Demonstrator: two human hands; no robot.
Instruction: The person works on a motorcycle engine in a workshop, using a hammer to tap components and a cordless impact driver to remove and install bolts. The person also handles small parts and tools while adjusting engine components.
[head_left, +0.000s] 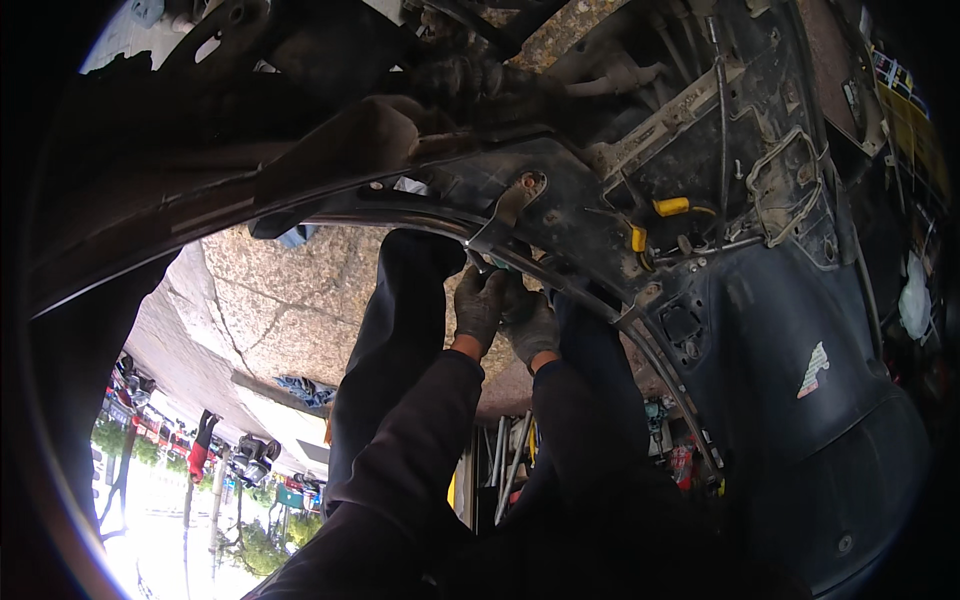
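My left hand point(477, 312), in a dark grey work glove, is closed just below a curved metal frame rail point(390, 218). Close beside it, my right hand point(531, 328) is gloved the same way, its fingers bent inward. The two hands nearly touch between my knees. A small bit of metal shows at the left fingertips, under a bent metal bracket point(505, 212) on the rail. What either hand grips is too small and dark to make out. Beyond the rail spreads a dirty black vehicle panel point(560, 190).
Two yellow connectors point(672, 206) hang on wires in the frame to the right. A large black plastic panel point(790, 370) with a torn sticker curves down at right. Cracked stone paving point(280, 290) lies beneath. Tools and parts point(515, 460) stand behind my legs.
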